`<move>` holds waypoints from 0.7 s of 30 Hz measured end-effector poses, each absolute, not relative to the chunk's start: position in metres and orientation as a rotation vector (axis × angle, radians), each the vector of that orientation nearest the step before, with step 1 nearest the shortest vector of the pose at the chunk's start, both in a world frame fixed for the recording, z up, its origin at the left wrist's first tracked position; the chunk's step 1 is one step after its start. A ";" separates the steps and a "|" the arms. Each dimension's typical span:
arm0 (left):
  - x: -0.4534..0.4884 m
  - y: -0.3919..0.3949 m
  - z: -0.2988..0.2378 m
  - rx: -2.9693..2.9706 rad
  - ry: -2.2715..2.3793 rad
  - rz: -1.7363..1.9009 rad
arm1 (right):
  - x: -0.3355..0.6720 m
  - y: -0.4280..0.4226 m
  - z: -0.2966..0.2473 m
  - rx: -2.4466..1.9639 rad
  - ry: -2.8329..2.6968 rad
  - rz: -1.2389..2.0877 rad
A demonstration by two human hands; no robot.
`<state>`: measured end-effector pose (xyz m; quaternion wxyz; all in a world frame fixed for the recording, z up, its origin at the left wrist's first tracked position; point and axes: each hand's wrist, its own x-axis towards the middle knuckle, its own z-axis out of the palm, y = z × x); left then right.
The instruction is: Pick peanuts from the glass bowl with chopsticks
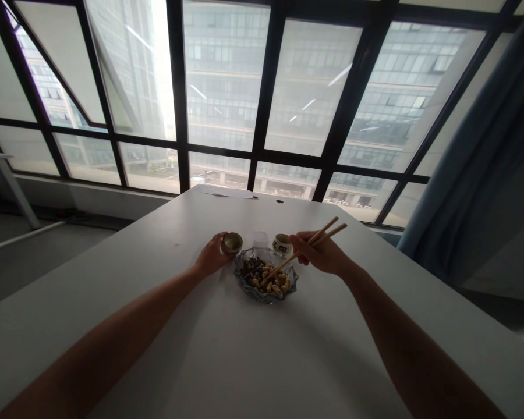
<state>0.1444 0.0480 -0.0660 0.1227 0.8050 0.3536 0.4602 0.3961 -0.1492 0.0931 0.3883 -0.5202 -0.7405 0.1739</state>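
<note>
My left hand (212, 255) is closed around a small round cup (232, 243), tilted a little so that its inside shows. In my right hand (317, 251) is a pair of wooden chopsticks (329, 230), their tips down among the peanuts (276, 285) in a clear glass bowl (267, 300) with a wavy rim. Dark seeds (251, 269) fill the bowl's left side. Behind the bowl stands a second small cup (282, 244) with dark characters, just left of my right fingers. Between the two cups is a small clear container (260, 239). Whether the tips grip a peanut is too small to tell.
Everything stands on a long white table (192, 355). Sheets of paper (227, 192) lie at its far end, near two dark round spots. Large framed windows (225, 75) rise beyond it. A blue curtain (475, 151) hangs at right, and another table's leg (20, 195) shows at left.
</note>
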 end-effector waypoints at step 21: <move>0.143 0.052 -0.066 2.228 1.140 1.323 | 0.398 -0.140 0.081 -1.286 -1.813 0.469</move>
